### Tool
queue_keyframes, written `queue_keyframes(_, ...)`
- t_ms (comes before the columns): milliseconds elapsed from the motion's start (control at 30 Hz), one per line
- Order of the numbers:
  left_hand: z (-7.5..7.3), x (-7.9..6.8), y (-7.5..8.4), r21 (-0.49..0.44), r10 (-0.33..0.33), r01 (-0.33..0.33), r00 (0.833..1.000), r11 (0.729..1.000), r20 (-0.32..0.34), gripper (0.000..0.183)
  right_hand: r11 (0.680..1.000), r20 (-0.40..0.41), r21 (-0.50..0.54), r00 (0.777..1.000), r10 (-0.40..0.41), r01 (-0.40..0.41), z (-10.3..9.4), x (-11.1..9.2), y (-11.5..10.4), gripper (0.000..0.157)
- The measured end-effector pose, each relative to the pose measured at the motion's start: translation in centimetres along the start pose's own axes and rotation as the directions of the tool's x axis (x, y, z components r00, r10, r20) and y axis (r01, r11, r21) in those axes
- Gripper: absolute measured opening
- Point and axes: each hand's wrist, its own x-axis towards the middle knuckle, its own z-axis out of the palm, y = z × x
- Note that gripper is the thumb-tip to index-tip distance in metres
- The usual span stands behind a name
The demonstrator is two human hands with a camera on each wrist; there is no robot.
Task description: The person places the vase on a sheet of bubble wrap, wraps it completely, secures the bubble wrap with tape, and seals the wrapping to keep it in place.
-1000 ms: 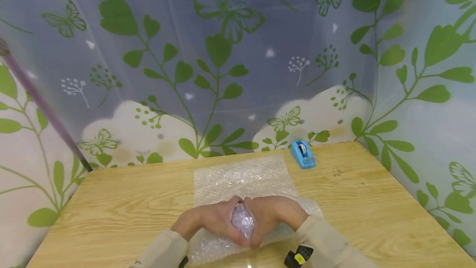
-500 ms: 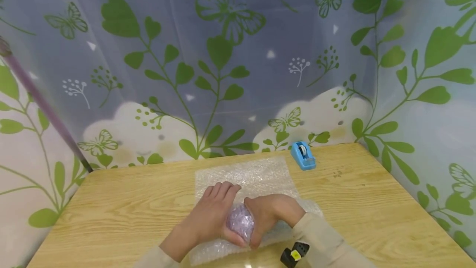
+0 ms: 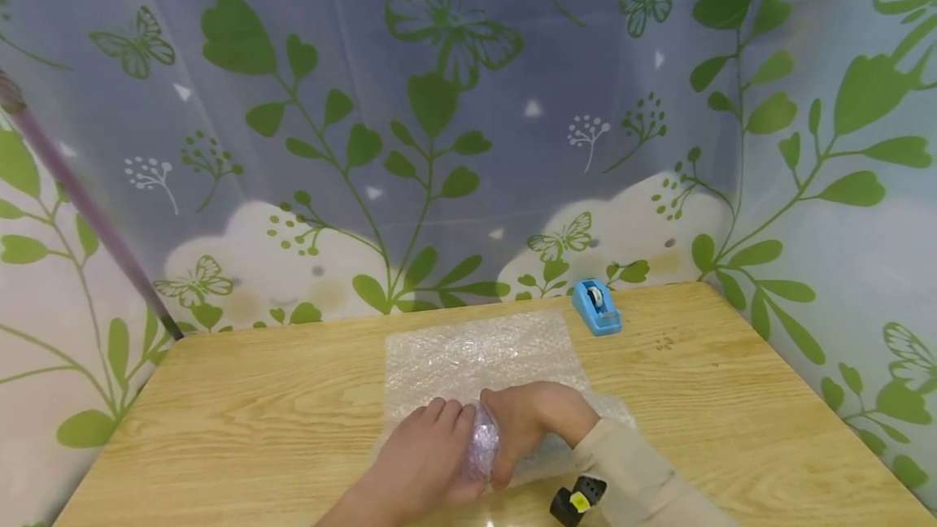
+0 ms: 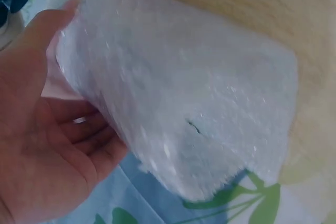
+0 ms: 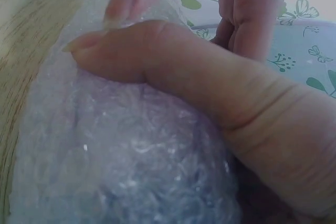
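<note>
A rolled bundle of clear bubble wrap (image 3: 483, 442), tinted light purple from whatever is inside, lies between my hands. Its contents are hidden by the layers. My right hand (image 3: 533, 423) grips its right side, the thumb laid along the top in the right wrist view. From the left, my left hand (image 3: 424, 458) curls round the other end. In the left wrist view the left thumb touches the edge of the bubble wrap (image 4: 173, 72), with the fingers bent below it. More bubble wrap (image 3: 479, 356) stretches flat over the table beyond the hands.
A blue tape dispenser (image 3: 596, 307) stands near the back edge of the wooden table (image 3: 278, 397), right of the wrap. Leaf-patterned curtain (image 3: 468, 145) hangs close behind. A black device with a yellow mark (image 3: 578, 501) sits at the right wrist.
My left hand lifted off the bundle with its fingers raised, then came back down over the bundle's left side. The right hand keeps its grip almost in place.
</note>
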Motion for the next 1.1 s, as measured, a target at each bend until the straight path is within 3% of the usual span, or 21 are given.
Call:
queue_keyframes(300,1.1,0.1,1.1,0.11,-0.045,0.047,0.999,0.993,-0.014,0.085,1.0,0.024,-0.011,1.0,0.011,-0.011,0.0,0.2,0.0,0.063)
queue_keyframes(500,1.5,0.3,1.1,0.073,-0.066,0.067,0.998,0.995,-0.008,0.082,1.0,0.024,0.008,1.0,-0.008,0.008,0.1,0.2,0.1,0.062)
queue_keyframes(867,2.7,0.1,1.6,0.07,-0.108,0.117,0.986,0.991,-0.124,0.083,0.994,0.03,0.062,0.996,-0.09,0.088,-0.2,0.3,0.3,0.059)
queue_keyframes(1100,3.2,0.3,1.5,-0.036,-0.134,0.131,0.983,0.991,-0.122,0.084,0.981,0.073,0.095,0.982,-0.174,0.167,-0.5,0.6,1.1,0.056)
